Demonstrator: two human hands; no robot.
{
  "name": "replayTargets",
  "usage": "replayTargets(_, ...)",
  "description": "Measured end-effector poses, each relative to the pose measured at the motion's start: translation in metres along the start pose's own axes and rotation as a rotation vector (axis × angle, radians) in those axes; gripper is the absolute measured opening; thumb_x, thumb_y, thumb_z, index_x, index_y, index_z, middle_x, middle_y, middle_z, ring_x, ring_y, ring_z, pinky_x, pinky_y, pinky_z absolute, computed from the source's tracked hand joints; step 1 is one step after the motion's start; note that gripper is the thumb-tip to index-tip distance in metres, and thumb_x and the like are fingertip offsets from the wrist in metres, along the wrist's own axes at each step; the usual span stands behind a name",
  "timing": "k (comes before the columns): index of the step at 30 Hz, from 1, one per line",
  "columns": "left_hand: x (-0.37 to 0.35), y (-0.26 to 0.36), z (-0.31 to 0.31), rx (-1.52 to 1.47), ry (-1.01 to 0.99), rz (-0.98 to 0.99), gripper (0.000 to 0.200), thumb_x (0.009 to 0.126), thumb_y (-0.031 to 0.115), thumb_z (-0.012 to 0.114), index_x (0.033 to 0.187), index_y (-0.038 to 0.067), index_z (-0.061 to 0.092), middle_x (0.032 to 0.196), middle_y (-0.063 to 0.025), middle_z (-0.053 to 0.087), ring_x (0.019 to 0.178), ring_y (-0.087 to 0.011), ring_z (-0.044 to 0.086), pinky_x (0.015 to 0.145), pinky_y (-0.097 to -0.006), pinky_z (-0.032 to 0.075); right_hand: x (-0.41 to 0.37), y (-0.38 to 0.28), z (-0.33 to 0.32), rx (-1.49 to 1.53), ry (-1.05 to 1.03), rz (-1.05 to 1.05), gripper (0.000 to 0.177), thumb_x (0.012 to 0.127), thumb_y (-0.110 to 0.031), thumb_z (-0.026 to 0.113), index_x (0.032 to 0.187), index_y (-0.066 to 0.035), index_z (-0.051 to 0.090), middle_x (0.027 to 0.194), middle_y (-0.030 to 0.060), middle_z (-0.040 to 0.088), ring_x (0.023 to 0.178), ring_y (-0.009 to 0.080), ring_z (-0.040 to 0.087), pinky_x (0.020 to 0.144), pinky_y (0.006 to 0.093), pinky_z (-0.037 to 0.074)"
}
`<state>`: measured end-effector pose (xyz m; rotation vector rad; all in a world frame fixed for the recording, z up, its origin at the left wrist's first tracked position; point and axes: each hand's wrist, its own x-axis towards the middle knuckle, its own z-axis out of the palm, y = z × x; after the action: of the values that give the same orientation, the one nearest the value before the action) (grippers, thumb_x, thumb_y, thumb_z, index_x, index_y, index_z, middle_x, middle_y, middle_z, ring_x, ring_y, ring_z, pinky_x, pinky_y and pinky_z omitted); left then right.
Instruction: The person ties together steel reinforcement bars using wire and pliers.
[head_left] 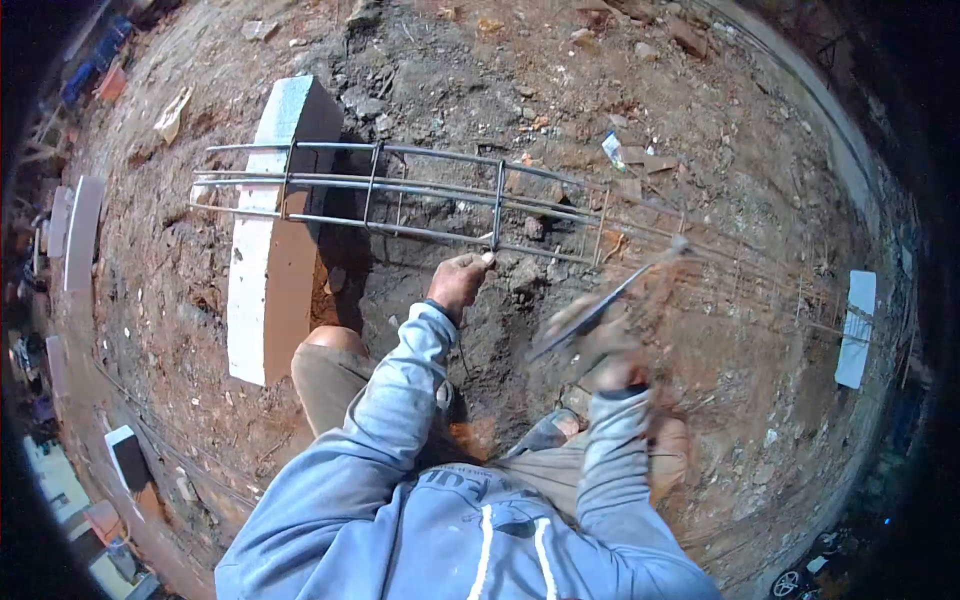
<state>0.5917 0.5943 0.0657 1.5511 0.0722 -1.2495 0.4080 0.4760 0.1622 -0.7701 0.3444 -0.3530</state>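
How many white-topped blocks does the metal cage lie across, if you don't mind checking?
2: one large block under the left part of the metal cage, and one smaller-looking block by its far right end.

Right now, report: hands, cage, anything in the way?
Left hand at steel cage; right hand gripping blurred tool; cage lies across pale block; no obstruction seen at hands.

The right hand (612,350) and tool (592,316) are blurred; the sweatshirt (420,545) is cropped below.
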Motion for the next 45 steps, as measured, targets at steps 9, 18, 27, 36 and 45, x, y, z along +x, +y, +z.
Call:
replayTargets(9,0.014,-0.021,-0.008,0.173,0.096,0.157,0.025,0.081,0.030,0.062,0.078,0.005,0.064,0.055,0.0058,0.043,0.045,-0.0048,0.034,0.041,-0.0229,0.024,-0.009,0.074,-0.015,-0.749,0.214,0.634,0.047,0.076,-0.016,0.056,0.117,0.005,0.045,0.090,0.0168,0.062,0.068,0.0200,0.063,0.052,0.0277,0.051)
replayTargets(18,0.019,-0.027,-0.011,-0.005,0.027,0.138,0.020,0.081,0.025,0.061,0.079,0.005,0.064,0.054,0.0054,0.043,0.044,-0.0052,0.032,0.040,-0.0223,0.023,0.008,0.050,0.010,-1.254,0.076,0.568,0.074,0.070,-0.019,0.058,0.136,-0.007,0.027,0.114,0.0266,0.052,0.107,0.0381,0.050,0.093,0.0363,0.038)
replayTargets(27,-0.001,-0.013,-0.016,-0.210,-0.103,-0.032,0.020,0.083,0.027,0.059,0.085,0.008,0.063,0.063,0.0031,0.051,0.053,-0.0079,0.044,0.049,-0.0219,0.035,0.022,0.055,0.008,-1.051,0.068,0.896,0.040,0.080,-0.030,0.058,0.105,0.001,0.055,0.085,0.0139,0.061,0.074,0.0210,0.060,0.066,0.0357,0.048)
replayTargets(36,0.014,-0.051,0.020,-0.385,-0.447,-0.155,0.027,0.086,0.034,0.052,0.080,0.008,0.057,0.062,-0.0010,0.052,0.055,-0.0140,0.054,0.051,-0.0305,0.046,-0.014,0.153,-0.034,0.348,0.028,0.708,0.058,0.073,-0.060,0.058,0.082,-0.003,0.062,0.063,0.0041,0.056,0.056,0.0175,0.053,0.054,0.0300,0.045)
replayTargets(45,0.018,-0.056,0.040,0.239,0.142,0.106,0.049,0.081,0.050,0.054,0.075,0.001,0.056,0.060,-0.0090,0.052,0.056,-0.0175,0.052,0.055,-0.0338,0.044,-0.035,0.168,-0.010,-1.411,0.509,0.398,0.030,0.072,-0.024,0.060,0.088,0.001,0.060,0.080,0.0244,0.059,0.070,0.0364,0.058,0.067,0.0405,0.047)
